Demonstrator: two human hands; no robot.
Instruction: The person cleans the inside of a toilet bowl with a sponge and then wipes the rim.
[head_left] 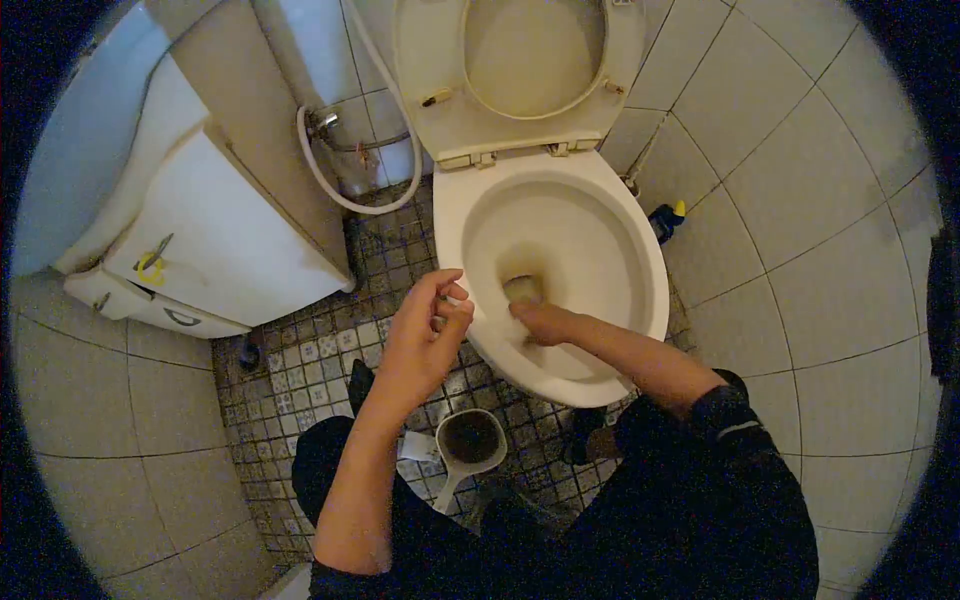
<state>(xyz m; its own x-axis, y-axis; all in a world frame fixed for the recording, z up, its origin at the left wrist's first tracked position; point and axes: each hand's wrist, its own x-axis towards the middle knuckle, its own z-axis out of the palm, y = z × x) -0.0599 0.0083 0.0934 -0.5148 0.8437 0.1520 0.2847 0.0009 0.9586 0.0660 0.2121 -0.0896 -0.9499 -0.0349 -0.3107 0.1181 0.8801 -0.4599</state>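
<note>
The right hand [545, 320] reaches down inside the white ceramic toilet bowl [600, 215], its grip closed on a small pale yellowish scrubbing pad [523, 289] pressed against the lower inner wall of the bowl, just above the fingers and close to the dark drain opening. The forearm runs back from that grip over the near rim of the bowl to a dark sleeve [725, 405] pushed up near the elbow. The left hand [425, 335] hangs in the air just left of the right hand's grip, outside the bowl beside its near-left rim; its fingers are curled loosely inward with the thumb against them, and the view does not show anything held in it. Above the right hand's grip, beyond the bowl, the cream plastic toilet seat and lid [530, 70] stand raised against the wall. Below and left of the grips, on the small patterned mosaic floor tiles [320, 350], lies a white plastic scoop with a dark inside [470, 440], between the person's dark-clothed legs. Further left of the left hand stands a white cabinet with a yellow mark on its front [215, 235], and up beyond it a white flexible hose [340, 190] loops down from a metal wall valve [325, 120]. To the right of the bowl, well apart from the grip, a dark blue bottle with a yellow cap [665, 220] sits at the foot of the large pale wall tiles [820, 200].
</note>
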